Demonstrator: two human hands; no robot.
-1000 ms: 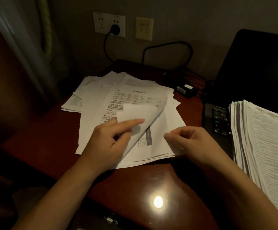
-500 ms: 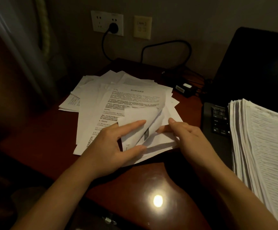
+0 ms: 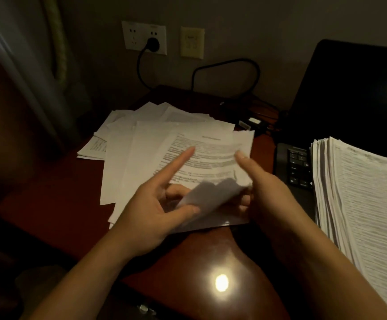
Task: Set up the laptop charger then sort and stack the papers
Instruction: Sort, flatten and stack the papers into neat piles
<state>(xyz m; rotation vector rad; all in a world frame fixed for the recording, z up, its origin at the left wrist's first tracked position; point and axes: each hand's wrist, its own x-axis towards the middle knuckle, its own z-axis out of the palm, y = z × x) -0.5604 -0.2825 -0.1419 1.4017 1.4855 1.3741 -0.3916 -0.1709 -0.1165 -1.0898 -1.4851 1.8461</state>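
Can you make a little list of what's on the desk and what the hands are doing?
Left hand: pinches the curled sheet, forefinger straight
Right hand: holds the same sheet's other edge
Loose papers: spread on the desk
Tall paper stack: on the laptop keyboard
Charger plug: in the wall socket

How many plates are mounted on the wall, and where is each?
2. The white socket plate is on the left, with a black plug in it. The beige plate is just right of it. Others may be hidden behind the laptop screen.
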